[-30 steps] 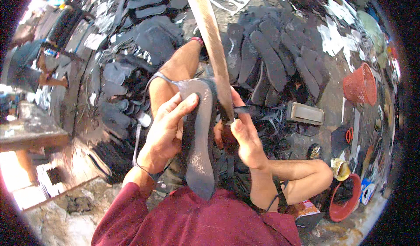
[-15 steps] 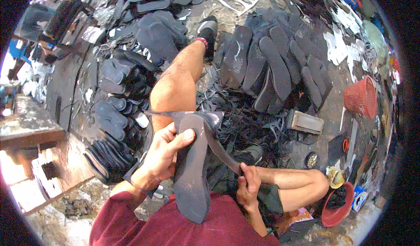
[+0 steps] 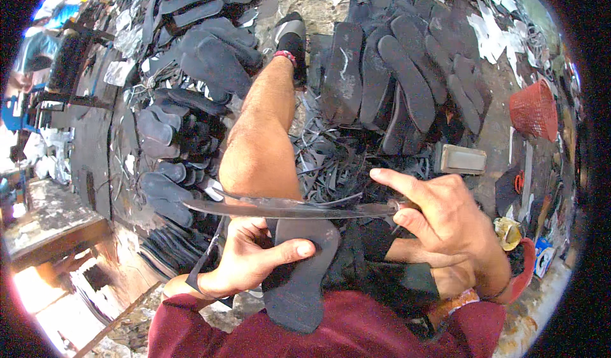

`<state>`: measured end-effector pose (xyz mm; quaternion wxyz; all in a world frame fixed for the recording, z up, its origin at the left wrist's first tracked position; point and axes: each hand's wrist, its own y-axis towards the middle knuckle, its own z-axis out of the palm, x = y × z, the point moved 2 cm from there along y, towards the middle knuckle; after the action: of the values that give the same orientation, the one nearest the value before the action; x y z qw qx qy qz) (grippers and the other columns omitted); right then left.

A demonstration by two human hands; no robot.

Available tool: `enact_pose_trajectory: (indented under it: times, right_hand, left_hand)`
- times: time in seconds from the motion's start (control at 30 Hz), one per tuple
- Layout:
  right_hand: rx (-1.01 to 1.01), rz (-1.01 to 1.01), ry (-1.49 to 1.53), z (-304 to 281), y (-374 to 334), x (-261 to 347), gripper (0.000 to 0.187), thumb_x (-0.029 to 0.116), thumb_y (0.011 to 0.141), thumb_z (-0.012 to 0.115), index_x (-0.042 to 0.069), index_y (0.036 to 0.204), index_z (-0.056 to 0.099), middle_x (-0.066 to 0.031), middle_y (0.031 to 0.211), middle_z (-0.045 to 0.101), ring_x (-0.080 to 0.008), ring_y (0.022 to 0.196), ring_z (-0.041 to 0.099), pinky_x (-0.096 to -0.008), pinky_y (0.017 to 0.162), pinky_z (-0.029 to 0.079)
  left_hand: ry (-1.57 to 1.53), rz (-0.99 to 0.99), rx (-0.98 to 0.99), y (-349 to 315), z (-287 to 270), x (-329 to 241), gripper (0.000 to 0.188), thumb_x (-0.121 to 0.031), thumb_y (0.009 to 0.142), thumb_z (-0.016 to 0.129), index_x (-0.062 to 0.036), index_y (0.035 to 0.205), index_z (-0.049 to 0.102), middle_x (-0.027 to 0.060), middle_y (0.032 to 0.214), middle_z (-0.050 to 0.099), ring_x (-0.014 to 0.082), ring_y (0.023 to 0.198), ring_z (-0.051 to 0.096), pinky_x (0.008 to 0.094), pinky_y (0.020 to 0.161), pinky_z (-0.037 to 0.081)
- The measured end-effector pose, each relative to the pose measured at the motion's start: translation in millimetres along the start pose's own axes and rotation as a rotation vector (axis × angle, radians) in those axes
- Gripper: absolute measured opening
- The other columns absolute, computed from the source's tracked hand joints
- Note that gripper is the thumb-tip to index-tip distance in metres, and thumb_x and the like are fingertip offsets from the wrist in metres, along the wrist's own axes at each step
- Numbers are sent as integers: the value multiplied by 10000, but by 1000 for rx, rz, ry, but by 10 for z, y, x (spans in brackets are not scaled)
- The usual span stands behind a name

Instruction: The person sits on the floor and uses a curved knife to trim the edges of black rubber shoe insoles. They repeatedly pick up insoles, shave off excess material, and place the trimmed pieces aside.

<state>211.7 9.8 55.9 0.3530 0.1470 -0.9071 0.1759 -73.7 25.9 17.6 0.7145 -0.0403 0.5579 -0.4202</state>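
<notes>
My left hand (image 3: 251, 259) grips a dark grey shoe sole (image 3: 296, 297), thumb flat on its upper face and fingers underneath. The sole stands over my lap, its lower end against my maroon shirt. A long, slightly curved knife (image 3: 293, 211) lies crosswise at the sole's far end, pointing left. My right hand (image 3: 445, 221) is closed on its handle, with the index finger stretched out. Just beyond the blade shows a thin dark strip (image 3: 331, 201); whether it is still joined to the sole I cannot tell. Another dark band (image 3: 202, 272) hangs by my left wrist.
Heaps of dark soles (image 3: 401, 81) lie ahead right, with more stacks (image 3: 165, 192) on the left. Black offcuts (image 3: 324, 148) cover the ground between. A pale rectangular block (image 3: 463, 159) and a red basket (image 3: 533, 111) stand right. A wooden bench (image 3: 57, 231) is left.
My right hand has moved up and to the right, and the knife has swung from slanting along the sole's right edge to lying across its far end. The sole has shifted slightly right.
</notes>
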Motion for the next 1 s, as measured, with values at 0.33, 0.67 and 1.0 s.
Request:
enact_pose_trajectory:
  times: [0.33, 0.67, 1.0]
  right_hand:
    - [375, -229, -13, -248, 623, 119, 349, 282, 1004, 532, 210, 1339, 601, -130, 899, 728, -338, 784, 700, -426, 670, 558]
    - [-611, 234, 1011, 528, -441, 88, 403, 232, 1076, 440, 32, 1418, 511, 22, 780, 520, -42, 674, 431, -190, 609, 362]
    - [-1041, 144, 245, 1694, -1207, -222, 400, 164, 995, 535, 60, 1380, 560, -123, 763, 567, -313, 653, 542, -416, 643, 469]
  left_hand:
    - [300, -70, 147, 46, 105, -130, 448, -167, 935, 721, -6, 1331, 588, 98, 1190, 692, 144, 1029, 652, 304, 899, 532]
    - [-785, 247, -136, 298, 818, 236, 566, -207, 926, 708, -54, 1395, 431, 80, 1189, 672, 212, 1001, 688, 351, 768, 580]
    - [-693, 369, -245, 676, 1296, -173, 279, -295, 939, 709, -131, 1155, 646, 4, 1047, 712, 160, 958, 674, 291, 846, 531]
